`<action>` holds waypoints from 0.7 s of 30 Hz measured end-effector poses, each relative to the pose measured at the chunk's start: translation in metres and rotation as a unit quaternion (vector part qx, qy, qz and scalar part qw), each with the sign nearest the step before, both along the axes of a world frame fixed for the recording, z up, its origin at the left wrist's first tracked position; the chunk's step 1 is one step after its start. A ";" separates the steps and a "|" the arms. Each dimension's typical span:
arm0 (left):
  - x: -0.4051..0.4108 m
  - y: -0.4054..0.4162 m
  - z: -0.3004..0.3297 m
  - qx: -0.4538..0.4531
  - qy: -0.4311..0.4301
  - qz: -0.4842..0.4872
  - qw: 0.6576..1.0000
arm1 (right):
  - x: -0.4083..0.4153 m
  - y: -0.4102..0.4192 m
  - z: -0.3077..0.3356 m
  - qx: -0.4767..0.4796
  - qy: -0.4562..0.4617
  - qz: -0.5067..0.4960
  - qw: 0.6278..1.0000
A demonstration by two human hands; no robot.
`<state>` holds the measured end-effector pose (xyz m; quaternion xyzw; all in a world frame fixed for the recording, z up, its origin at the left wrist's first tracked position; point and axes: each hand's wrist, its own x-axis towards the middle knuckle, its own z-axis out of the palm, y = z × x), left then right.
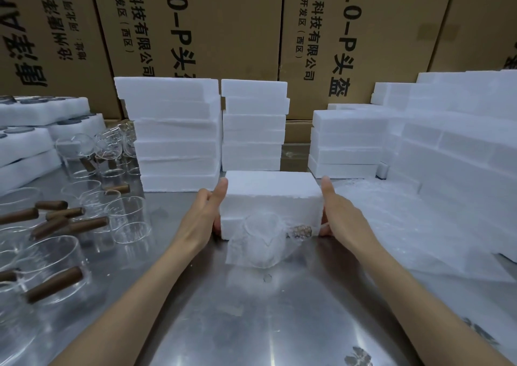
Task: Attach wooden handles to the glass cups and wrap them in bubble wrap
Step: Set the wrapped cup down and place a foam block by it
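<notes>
While both hands are sitting on the ends of one white foam box [272, 197], the wrapped cup [261, 244] is lying right against its near face on the shiny steel table [251, 323]. It's a clear glass cup in cloudy bubble wrap, with its wooden handle [299, 230] poking out to the right, also under the wrap. The left hand [205, 211] is pressing the box's left end, thumb up along the edge, fingers tucked behind so I can't tell how they're curling. The right hand [340, 211] is mirroring it on the right end, thumb straight. Behind the box, three stacks of rough white foam boxes [179, 133] are standing, plus a bigger heap on the right. Off to the left, roughly five loose dark wooden handles [64, 220] are lying among a bunch of bare glass cups [128, 214], too overlapped to count. A sheet of bubble wrap [391, 225] is spreading out on the right.
</notes>
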<state>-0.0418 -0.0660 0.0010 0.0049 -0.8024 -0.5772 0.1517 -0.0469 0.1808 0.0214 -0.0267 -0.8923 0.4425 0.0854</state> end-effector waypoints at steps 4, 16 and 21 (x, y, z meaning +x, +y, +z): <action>0.001 0.002 0.003 -0.055 -0.008 0.019 0.998 | 0.000 0.003 0.004 0.039 -0.009 -0.005 0.999; 0.013 0.014 0.014 -0.188 0.179 0.072 0.963 | 0.004 -0.005 0.011 -0.139 0.058 0.007 0.989; 0.028 0.024 0.022 -0.165 0.278 -0.002 0.946 | 0.003 0.001 0.017 -0.402 0.007 -0.018 0.916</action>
